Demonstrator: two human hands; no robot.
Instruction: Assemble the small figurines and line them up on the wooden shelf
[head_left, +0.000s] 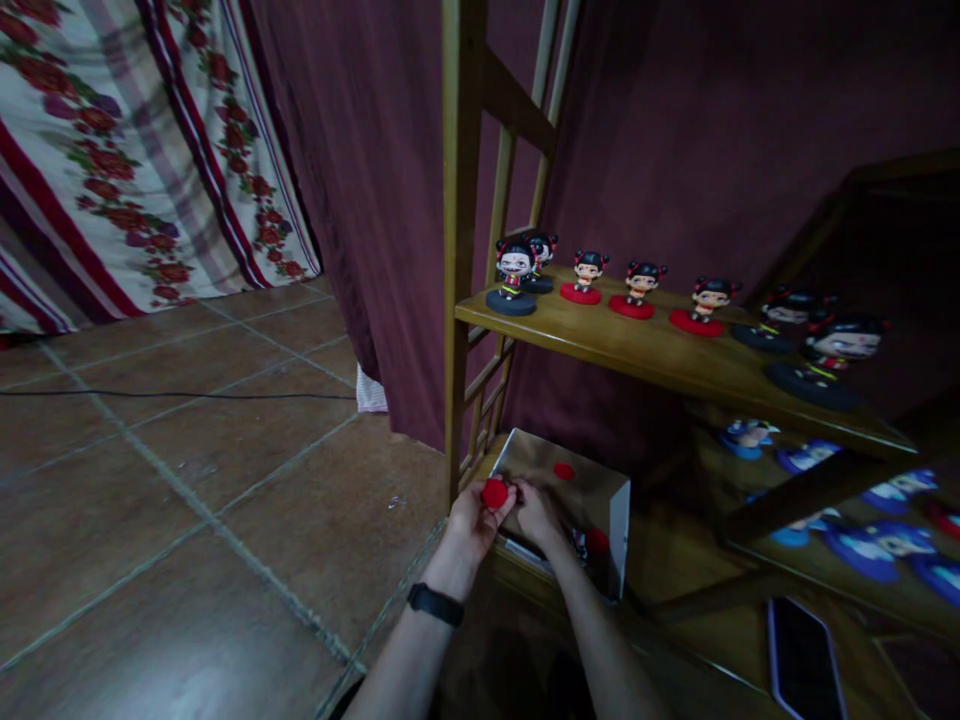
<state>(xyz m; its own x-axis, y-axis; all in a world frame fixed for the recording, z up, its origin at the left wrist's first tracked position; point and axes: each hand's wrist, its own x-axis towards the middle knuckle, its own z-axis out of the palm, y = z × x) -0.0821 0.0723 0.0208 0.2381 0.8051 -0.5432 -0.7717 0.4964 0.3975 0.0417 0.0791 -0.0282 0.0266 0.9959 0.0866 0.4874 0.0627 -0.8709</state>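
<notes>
Over an open cardboard box (pixel 611 470) on the low shelf, my left hand (pixel 472 515) grips a red round base (pixel 494 493), its flat face turned up towards me. My right hand (pixel 536 515) is closed right beside it, fingertips pinched around something small and dark at the edge of the base. What that is stays mostly hidden by my fingers. Inside the box lie a red disc (pixel 563 471) towards the back and another red disc (pixel 597 542) near my right wrist, with dark and white pieces beside it.
On the wooden shelf (pixel 592 325) above stand several black-haired figurines (pixel 641 283) on red and dark bases. Several blue figurines (pixel 806 458) are on a shelf at the right. A phone (pixel 806 660) lies at lower right. A wooden post (pixel 454 250) rises left of the box.
</notes>
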